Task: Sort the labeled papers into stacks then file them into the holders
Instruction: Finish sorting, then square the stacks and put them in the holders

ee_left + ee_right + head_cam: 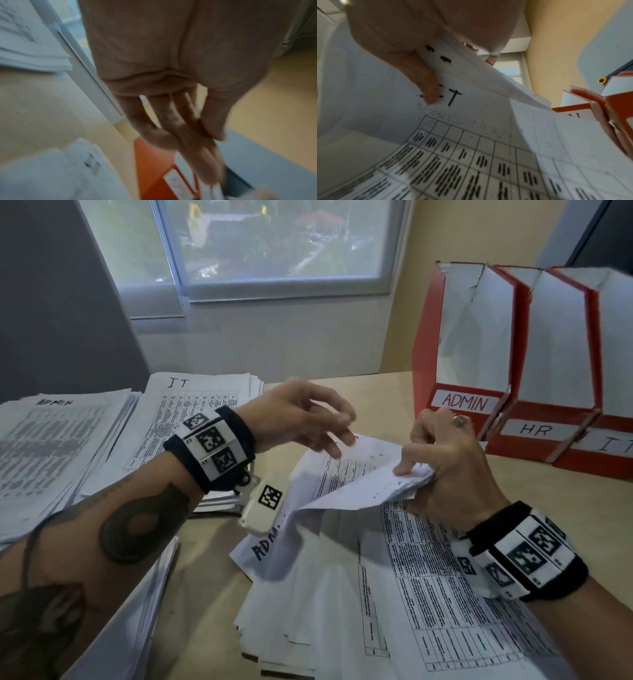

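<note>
Right hand (pixel 452 470) pinches lifted sheets (pixel 356 474) at the far edge of the unsorted pile (pixel 394 594); left hand (pixel 301 419), fingers loosely spread, hovers just left, nearer the ADMIN stack (pixel 51 440); holders (pixel 513 354) lie far right.

Left hand (pixel 301 416) — raised, palm down, fingers (pixel 173 119) loosely extended, gripping nothing; tattooed forearm, marker band at wrist. Right hand (pixel 445 460) — fingers curled, thumb (pixel 426 86) pinching lifted sheets (pixel 359 474); ring on one finger, marker band at wrist.
</note>
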A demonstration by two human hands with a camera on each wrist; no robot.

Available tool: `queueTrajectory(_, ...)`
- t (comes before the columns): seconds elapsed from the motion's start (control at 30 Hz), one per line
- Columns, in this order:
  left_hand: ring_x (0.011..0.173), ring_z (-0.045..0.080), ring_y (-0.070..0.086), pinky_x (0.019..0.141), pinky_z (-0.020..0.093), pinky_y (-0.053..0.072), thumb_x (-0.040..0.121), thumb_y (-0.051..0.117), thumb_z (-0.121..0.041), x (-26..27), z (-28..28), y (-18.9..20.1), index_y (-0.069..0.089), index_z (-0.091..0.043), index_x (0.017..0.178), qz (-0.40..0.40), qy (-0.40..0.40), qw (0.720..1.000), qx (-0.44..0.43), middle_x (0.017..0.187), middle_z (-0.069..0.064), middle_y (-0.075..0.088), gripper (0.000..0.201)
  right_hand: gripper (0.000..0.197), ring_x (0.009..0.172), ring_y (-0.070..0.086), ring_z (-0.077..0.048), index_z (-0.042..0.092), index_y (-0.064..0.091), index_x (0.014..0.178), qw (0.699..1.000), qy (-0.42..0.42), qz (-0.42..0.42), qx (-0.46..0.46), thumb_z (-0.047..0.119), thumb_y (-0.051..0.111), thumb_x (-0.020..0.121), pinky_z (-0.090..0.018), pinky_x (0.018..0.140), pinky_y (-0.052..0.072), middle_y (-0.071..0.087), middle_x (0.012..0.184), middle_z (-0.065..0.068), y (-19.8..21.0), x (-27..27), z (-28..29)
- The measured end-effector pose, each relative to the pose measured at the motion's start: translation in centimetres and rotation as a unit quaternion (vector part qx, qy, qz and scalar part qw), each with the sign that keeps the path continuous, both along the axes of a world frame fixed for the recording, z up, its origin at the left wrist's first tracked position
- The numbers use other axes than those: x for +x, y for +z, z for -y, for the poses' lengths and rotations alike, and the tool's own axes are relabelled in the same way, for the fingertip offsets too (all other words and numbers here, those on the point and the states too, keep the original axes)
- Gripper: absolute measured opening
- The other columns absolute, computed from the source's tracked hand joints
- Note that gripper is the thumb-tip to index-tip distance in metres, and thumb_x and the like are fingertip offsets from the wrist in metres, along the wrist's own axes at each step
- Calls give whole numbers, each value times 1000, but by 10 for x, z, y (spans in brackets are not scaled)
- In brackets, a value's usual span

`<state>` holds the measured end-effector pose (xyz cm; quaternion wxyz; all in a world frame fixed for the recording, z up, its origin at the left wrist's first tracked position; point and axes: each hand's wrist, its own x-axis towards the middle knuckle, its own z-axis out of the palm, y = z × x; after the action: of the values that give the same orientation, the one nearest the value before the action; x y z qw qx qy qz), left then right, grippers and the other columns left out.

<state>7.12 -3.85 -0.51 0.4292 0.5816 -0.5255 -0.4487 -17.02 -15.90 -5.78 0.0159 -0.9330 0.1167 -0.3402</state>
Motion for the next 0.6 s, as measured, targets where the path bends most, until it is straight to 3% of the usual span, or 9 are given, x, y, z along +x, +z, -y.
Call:
queueTrajectory(0.07, 74, 22, 77, 66, 28, 54, 95, 74, -17, 19, 12, -15, 71, -9, 99, 85, 103, 991, 18, 92, 10, 80, 9, 42, 82, 45, -21, 10, 70, 65, 1000, 12, 15, 3, 15, 103, 39, -36, 70, 35, 47, 84, -1, -1, -1, 1)
queueTrajectory(0.13, 81, 16, 76, 70, 23, 53, 91, 79, -25, 31, 24, -35, 75, -12, 107, 278, 107, 951, 88, 93, 0, 80, 21, 46, 87, 48, -21, 12, 65, 65, 999, 28, 11, 10, 13, 103, 40, -36, 71, 38, 54, 90, -2, -2, 0, 1)
queueTrajectory(0.17, 89, 14, 73, 79, 24, 55, 87, 83, -35, 33, 28, -46, 75, -16, 114, 361, 89, 919, 128, 100, -6, 78, 33, 47, 90, 48, -19, 13, 63, 65, 999, 34, 6, 14, 13, 103, 40, -37, 73, 39, 58, 93, -1, -3, 1, 0)
queueTrajectory(0.23, 109, 16, 65, 100, 35, 52, 77, 87, -49, 27, 36, -60, 65, -23, 133, 451, 54, 872, 182, 123, -7, 70, 65, 47, 95, 48, -15, 14, 62, 64, 999, 44, -3, 19, 10, 102, 40, -38, 75, 40, 62, 95, -1, -5, 3, 0)
queueTrajectory(0.3, 127, 23, 56, 111, 43, 46, 71, 89, -53, 19, 45, -67, 49, -22, 150, 482, 39, 855, 189, 144, -1, 57, 94, 47, 95, 47, -15, 14, 61, 64, 999, 47, -7, 22, 8, 101, 40, -38, 75, 38, 62, 95, 0, -4, 3, 0)
queueTrajectory(0.33, 129, 24, 53, 112, 43, 45, 69, 90, -53, 16, 48, -65, 47, -22, 152, 487, 43, 852, 186, 146, 1, 53, 98, 47, 95, 46, -14, 14, 61, 65, 999, 45, -8, 23, 8, 101, 40, -37, 76, 36, 62, 95, 0, -4, 3, 0)
queueTrajectory(0.43, 114, 19, 54, 95, 33, 47, 67, 93, -50, 16, 57, -55, 68, -25, 130, 480, 94, 861, 143, 133, 0, 60, 72, 50, 98, 46, -14, 14, 61, 66, 999, 36, -19, 29, 11, 103, 40, -35, 78, 33, 62, 96, 1, -5, 2, 0)
queueTrajectory(0.47, 115, 20, 56, 94, 33, 47, 68, 93, -51, 18, 60, -55, 68, -25, 128, 473, 105, 863, 143, 131, -1, 61, 69, 50, 98, 46, -15, 14, 60, 67, 999, 35, -21, 33, 11, 103, 40, -35, 78, 32, 62, 96, 2, -5, 2, 0)
queueTrajectory(0.6, 118, 25, 60, 103, 42, 52, 63, 98, -46, 14, 62, -62, 51, -27, 144, 454, 98, 864, 193, 135, -2, 62, 95, 48, 97, 49, -21, 14, 59, 67, 998, 42, -23, 36, 4, 98, 39, -35, 77, 33, 61, 95, 2, -5, 3, 0)
